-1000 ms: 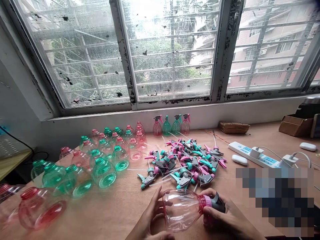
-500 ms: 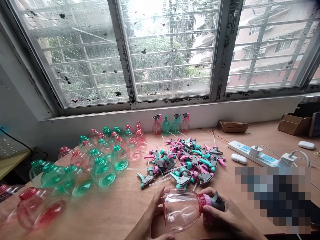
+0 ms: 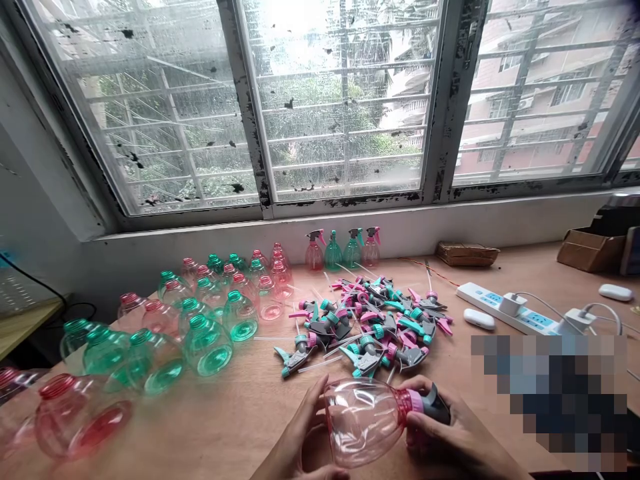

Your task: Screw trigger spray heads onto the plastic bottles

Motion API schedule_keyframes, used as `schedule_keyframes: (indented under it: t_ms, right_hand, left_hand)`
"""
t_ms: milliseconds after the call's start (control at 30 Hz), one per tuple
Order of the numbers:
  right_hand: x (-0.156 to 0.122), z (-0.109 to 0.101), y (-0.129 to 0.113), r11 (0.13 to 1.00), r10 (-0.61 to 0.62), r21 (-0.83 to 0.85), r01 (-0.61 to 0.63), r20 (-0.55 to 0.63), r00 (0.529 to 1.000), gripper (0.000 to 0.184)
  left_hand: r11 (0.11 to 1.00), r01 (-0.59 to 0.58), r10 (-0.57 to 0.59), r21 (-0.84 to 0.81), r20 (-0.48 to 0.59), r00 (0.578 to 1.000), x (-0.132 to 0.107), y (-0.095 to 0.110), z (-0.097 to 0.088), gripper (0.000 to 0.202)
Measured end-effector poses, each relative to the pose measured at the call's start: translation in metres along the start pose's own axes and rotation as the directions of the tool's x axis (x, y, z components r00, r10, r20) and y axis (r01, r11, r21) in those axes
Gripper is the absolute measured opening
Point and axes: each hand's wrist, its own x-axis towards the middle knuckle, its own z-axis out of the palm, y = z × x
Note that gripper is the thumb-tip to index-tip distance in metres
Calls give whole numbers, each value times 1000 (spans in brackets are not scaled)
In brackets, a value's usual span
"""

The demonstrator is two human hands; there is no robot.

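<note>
A clear pink spray bottle [image 3: 363,420] lies on its side in the air, low in the view, its base to the left. My left hand [image 3: 303,437] is curved round the base end, thumb below and fingers behind. At the neck, my right hand [image 3: 450,430] grips the grey and pink spray head [image 3: 434,404], which sits on the bottle's mouth with its pink collar [image 3: 415,401] showing. Just beyond lies a heap of loose spray heads [image 3: 370,323] in grey, pink and teal, with thin tubes.
Pink and green bottles without heads, such as a green bottle [image 3: 207,347], stand in rows at the left. Several spray bottles with heads [image 3: 353,250] line the wall. A power strip [image 3: 505,308], a white case [image 3: 479,319] and a cardboard box [image 3: 590,250] lie right.
Both hands keep almost the same place and hold. Highlights on the pink bottle have shifted, as if it has turned slightly about its length.
</note>
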Motion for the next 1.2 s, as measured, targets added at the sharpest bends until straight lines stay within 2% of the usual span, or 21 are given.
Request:
schedule_keyframes:
  t_ms: [67,200,300,467,600,800,967,1100,1200]
  right_hand:
    - [0,0,-1,1000,-4,9,4,4,1000,42]
    - [-1,0,-2,1000,-12,0,12,17,1000,41]
    - [-2,0,-4,1000,-16,-5,16,16,1000,40]
    - [-2,1,-4,1000,-11,-3,11,-4,1000,41]
    - [-2,2,-3,1000,0,-9,0,-5,1000,44]
    - [-2,1,-3,1000,-13,19,13,15,1000,41]
    - [-1,0,-1,999,-13,39,12,28,1000,40]
    - [-1,-1,-1,999,-21,24,21,31,999,37]
    - [-1,-2,0,999,-32,16,31,33,999,37]
  left_hand:
    - [1000,8,-8,21,6,1000,0,-1,0,101]
    - [997,-66,65,35,20,998,2,-2,-1,88]
    - [997,-52,51,51,15,999,2,4,1,85]
    - [1000,-13,13,22,29,1000,-1,14,2,105]
    - [1000,-23,22,14,33,999,-1,6,-1,101]
    - [990,-55,50,131,37,998,2,-8,-8,97]
    - [989,-23,21,146,17,1000,-1,8,-5,93]
    - [998,25,-26,60,14,1000,-4,24,0,100]
    - [998,65,-65,2,23,998,-3,26,1,95]
